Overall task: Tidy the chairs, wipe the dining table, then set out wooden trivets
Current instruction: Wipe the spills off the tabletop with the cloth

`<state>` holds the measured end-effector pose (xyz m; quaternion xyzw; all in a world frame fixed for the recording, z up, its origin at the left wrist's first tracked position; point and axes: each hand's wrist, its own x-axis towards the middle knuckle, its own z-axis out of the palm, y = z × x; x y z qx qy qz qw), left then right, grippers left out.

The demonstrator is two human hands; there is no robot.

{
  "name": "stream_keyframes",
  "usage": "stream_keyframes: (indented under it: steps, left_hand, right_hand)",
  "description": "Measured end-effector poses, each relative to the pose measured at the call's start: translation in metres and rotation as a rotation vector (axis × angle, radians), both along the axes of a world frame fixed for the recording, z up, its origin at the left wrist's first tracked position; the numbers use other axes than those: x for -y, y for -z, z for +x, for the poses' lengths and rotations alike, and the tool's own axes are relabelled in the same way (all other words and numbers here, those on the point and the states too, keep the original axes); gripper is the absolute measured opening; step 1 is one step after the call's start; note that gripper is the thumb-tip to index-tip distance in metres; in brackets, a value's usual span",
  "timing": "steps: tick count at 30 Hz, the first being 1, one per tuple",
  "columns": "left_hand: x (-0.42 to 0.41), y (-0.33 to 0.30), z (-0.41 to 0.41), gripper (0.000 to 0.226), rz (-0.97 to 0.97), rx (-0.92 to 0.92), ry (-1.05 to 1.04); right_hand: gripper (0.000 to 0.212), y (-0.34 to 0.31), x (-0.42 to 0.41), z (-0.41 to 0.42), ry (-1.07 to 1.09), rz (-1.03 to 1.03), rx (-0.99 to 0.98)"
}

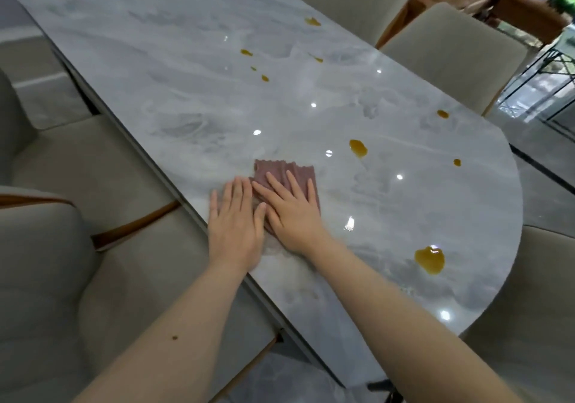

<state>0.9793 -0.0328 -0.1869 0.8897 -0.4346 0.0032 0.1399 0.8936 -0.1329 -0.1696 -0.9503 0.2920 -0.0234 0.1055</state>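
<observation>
Pressing flat on a mauve ribbed cloth (281, 174) with both hands, just below the frame's centre, near the lower-left edge of the grey marbled surface (186, 69). Left hand (235, 223) lying with fingers straight and together, covering the cloth's left part, grip released, palm down. Right hand (291, 213) spreading straight fingers over the cloth's right part, grip likewise released, thumb touching the left hand's thumb side. Cloth showing its wavy top edge above the fingertips.

Lying unwiped on the surface: amber spills, the largest (430, 259) at lower right of the frame, another (357, 147) just up and right of the cloth, smaller drops (312, 22) trailing toward the upper middle.

Standing around the surface: beige upholstered chairs, one (46, 278) at lower left, two (457, 51) at upper right tucked against the far edge.
</observation>
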Motion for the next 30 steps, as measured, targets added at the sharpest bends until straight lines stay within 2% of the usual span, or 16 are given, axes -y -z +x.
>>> stream_keyframes:
  steps: [3, 7, 11, 15, 17, 20, 25, 28, 30]
  left_hand:
    - [0.0, 0.001, 0.0, 0.072, -0.017, -0.022, 0.005]
    - [-0.001, 0.0, -0.001, 0.064, -0.03, -0.066, 0.006]
    - [-0.002, -0.005, -0.002, 0.073, -0.03, -0.087, 0.012]
    - [-0.002, -0.006, -0.001, 0.077, -0.046, -0.088, 0.011]
    - [-0.002, -0.005, -0.001, 0.076, -0.062, -0.097, 0.003]
    - [-0.002, -0.005, -0.002, 0.076, -0.074, -0.101, 0.002]
    - [-0.002, -0.005, -0.003, 0.068, -0.031, -0.101, 0.013]
    - [-0.002, -0.005, -0.003, 0.063, 0.01, -0.072, 0.012]
    - [-0.001, -0.005, -0.003, 0.061, 0.014, -0.062, 0.017]
  right_hand:
    - [0.045, -0.001, 0.039, 0.004, 0.082, 0.016, -0.024]
    - [0.046, -0.004, 0.047, -0.047, 0.301, 0.022, -0.06]
    - [0.048, -0.002, -0.017, -0.061, 0.12, -0.011, -0.061]
    - [0.048, -0.003, -0.014, 0.001, -0.02, 0.016, -0.049]
    - [0.047, -0.002, 0.01, 0.031, -0.007, -0.004, -0.057]
    - [0.045, -0.002, 0.05, 0.046, 0.122, 0.038, -0.012]
    - [0.046, -0.004, 0.068, -0.022, 0.415, 0.016, -0.015]
    - [0.047, -0.006, 0.028, -0.079, 0.519, -0.002, -0.022]
    - [0.048, -0.004, -0.017, -0.099, 0.48, -0.006, -0.031]
